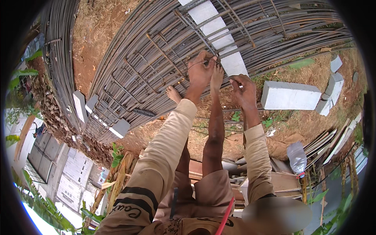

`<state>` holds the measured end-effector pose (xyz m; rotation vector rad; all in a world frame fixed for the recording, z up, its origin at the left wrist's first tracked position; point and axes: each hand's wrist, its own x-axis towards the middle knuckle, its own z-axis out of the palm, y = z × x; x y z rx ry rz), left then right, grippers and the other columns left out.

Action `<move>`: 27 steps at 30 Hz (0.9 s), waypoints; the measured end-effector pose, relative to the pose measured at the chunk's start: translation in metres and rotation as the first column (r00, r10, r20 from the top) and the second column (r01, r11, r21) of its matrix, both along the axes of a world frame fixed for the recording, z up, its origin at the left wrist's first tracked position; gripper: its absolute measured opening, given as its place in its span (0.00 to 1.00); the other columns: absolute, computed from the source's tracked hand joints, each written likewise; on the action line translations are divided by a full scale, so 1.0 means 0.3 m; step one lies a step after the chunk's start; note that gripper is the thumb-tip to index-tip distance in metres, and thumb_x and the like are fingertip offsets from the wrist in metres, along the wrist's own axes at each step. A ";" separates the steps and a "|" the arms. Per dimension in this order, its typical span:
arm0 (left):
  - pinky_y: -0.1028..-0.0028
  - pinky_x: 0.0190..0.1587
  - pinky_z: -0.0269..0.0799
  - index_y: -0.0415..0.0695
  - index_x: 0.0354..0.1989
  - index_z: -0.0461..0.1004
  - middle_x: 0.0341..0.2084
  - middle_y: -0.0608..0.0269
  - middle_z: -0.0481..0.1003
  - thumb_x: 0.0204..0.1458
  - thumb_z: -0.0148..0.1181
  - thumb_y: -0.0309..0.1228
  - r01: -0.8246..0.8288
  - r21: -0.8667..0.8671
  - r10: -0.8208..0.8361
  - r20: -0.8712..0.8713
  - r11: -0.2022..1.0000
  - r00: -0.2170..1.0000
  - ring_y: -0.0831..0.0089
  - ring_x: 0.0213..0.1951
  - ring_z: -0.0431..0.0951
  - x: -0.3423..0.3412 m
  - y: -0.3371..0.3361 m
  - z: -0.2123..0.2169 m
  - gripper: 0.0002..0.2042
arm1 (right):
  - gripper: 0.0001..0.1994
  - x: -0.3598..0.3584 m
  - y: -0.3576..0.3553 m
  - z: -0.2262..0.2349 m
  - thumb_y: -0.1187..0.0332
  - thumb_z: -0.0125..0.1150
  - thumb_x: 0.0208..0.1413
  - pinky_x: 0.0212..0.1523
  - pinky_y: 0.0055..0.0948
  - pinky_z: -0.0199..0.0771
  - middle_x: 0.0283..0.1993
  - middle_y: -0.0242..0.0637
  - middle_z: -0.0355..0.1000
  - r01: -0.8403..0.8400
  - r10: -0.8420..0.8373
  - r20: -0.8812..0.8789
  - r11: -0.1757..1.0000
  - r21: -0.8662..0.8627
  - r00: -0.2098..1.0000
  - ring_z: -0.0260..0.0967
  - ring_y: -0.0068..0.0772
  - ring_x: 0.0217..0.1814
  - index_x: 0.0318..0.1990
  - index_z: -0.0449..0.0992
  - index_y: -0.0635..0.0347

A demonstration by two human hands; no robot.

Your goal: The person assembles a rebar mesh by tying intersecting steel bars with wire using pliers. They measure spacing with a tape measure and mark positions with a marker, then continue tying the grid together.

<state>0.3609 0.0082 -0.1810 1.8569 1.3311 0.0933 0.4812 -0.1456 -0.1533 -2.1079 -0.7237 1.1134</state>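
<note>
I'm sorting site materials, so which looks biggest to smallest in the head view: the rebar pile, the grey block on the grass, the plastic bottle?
1. Rebar pile
2. Grey block
3. Plastic bottle, though it lies nearer the camera.

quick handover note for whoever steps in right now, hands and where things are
Left hand: on the rebar bundle, pinching thin wire at a bar.
Right hand: off the bars, fingers curled at the bundle's near edge; what it grips cannot be made out.
Bare feet braced against the bundle.
White blocks lie on the ground to the right.
Done: wire is at the bars. Left: no finished tie visible.
</note>
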 end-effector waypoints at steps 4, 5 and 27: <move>0.58 0.41 0.75 0.44 0.39 0.77 0.35 0.52 0.81 0.52 0.70 0.40 -0.059 -0.090 0.069 0.111 0.994 0.991 0.48 0.39 0.81 -0.013 -0.002 0.003 0.14 | 0.09 0.092 0.126 0.024 0.75 0.63 0.54 0.53 0.43 0.74 0.39 0.46 0.79 -0.243 0.220 0.196 0.965 0.099 0.955 0.75 0.51 0.47 0.41 0.84 0.62; 0.60 0.40 0.76 0.43 0.39 0.77 0.34 0.51 0.81 0.51 0.70 0.37 -0.075 -0.093 0.090 0.170 0.993 0.981 0.50 0.38 0.82 0.001 -0.028 0.003 0.13 | 0.09 0.114 0.172 0.015 0.74 0.63 0.54 0.53 0.43 0.73 0.39 0.46 0.79 -0.315 0.265 0.279 0.937 0.153 0.923 0.75 0.52 0.47 0.41 0.84 0.62; 0.48 0.37 0.72 0.39 0.44 0.70 0.37 0.45 0.74 0.48 0.63 0.26 -0.272 -0.116 0.290 0.185 0.955 0.939 0.40 0.40 0.77 0.047 -0.069 0.004 0.15 | 0.15 0.162 0.228 -0.290 0.64 0.55 0.70 0.69 0.51 0.62 0.70 0.54 0.63 -0.546 0.448 0.611 0.837 -0.032 0.652 0.60 0.59 0.73 0.56 0.80 0.63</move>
